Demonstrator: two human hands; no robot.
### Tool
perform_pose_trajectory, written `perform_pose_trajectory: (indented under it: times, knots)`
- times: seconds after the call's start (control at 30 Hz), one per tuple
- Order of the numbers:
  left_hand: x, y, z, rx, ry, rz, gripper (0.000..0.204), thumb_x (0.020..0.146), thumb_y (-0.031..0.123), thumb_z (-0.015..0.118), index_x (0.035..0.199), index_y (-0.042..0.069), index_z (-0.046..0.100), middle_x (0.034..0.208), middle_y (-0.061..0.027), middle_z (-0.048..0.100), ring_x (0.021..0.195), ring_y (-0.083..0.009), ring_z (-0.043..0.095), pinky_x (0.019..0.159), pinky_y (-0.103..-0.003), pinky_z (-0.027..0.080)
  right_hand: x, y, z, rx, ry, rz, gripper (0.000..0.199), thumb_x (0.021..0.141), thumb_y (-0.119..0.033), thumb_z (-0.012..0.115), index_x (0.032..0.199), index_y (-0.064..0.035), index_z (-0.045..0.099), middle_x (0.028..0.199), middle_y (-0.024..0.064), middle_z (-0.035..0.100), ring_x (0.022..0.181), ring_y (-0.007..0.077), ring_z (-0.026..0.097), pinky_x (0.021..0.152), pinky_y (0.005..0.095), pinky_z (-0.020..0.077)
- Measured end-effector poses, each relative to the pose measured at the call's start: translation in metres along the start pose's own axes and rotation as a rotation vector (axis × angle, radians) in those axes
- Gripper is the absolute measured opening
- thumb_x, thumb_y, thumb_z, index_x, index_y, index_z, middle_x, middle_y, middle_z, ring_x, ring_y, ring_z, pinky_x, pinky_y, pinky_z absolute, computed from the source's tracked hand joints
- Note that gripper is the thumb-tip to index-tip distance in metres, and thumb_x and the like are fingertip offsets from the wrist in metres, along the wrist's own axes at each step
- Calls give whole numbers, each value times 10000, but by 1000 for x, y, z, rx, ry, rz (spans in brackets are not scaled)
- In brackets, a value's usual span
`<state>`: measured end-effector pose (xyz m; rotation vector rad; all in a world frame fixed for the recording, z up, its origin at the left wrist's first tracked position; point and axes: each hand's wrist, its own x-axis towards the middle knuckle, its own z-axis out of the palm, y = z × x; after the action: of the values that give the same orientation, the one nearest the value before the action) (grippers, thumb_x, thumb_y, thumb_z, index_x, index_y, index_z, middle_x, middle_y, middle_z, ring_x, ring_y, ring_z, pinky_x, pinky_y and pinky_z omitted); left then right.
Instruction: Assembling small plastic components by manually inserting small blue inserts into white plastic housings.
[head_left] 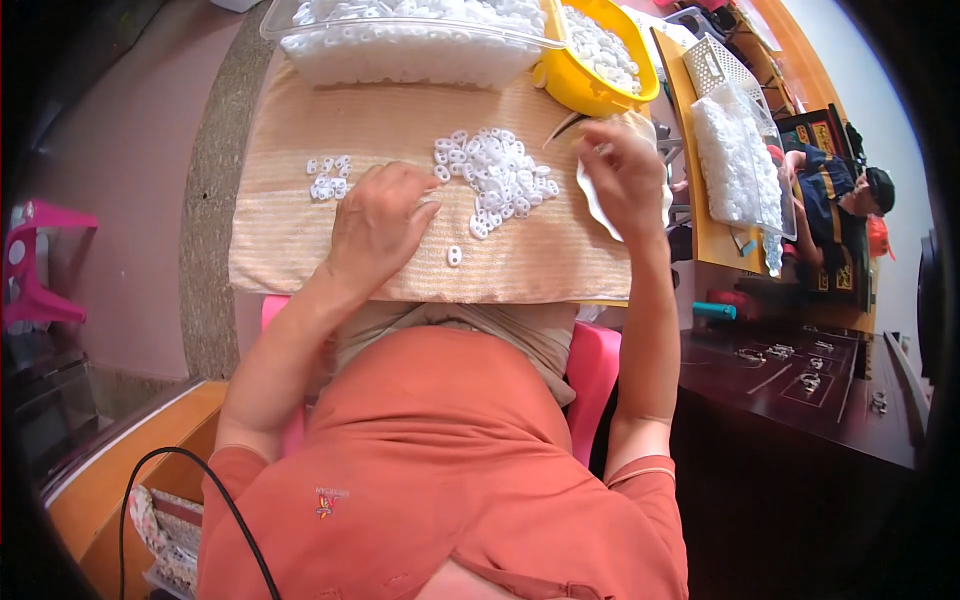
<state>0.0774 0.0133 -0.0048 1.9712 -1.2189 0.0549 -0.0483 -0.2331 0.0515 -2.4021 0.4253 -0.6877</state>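
Observation:
A tan cloth (300,240) covers my lap board. My left hand (378,220) rests palm down on it, fingers curled, beside a heap of small white plastic rings (497,175). One loose white ring (455,256) lies just right of that hand. A smaller cluster of white rings (329,178) sits to the hand's upper left. My right hand (622,175) is raised at the cloth's right edge, fingers pinched on a small white piece (601,150), above a flat white dish (592,205).
A clear plastic tub (400,55) of white rings stands at the cloth's far edge, a yellow bowl (590,90) of rings to its right. A wooden table (712,240) with a white basket (715,60) and another seated person (830,195) lie to the right. A pink stool (35,260) stands at left.

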Motion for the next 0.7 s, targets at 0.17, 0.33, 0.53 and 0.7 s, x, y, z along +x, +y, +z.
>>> perform_pose_trajectory:
  times: [0.17,0.33,0.53,0.7]
  knots:
    - [2,-11,-1,47,31,-69,211,764,118,688,958,41,657,932,-134,630,898,-324,594,785,-408,481,-42,-13,22,106,-198,-3,166,813,-32,705,969,7,664,794,57,632,611,71,537,551,223,438]
    - [6,-14,-20,258,69,-82,187,769,124,688,945,66,666,923,-109,635,886,-310,601,772,-409,489,-67,-22,16,156,-146,80,133,826,-10,680,955,18,659,783,46,624,601,65,524,551,209,425]
    - [12,-33,-48,426,104,-197,163,772,134,696,926,80,690,941,-95,638,911,-301,604,780,-411,494,-95,7,3,198,-116,148,124,858,23,643,981,32,647,851,31,618,649,49,530,566,188,418]
    - [6,-58,-63,580,-87,-358,187,812,208,664,947,88,711,974,-124,632,957,-310,603,818,-420,493,-106,18,-10,223,-72,164,126,866,12,642,991,24,648,845,18,614,649,41,535,564,187,450]
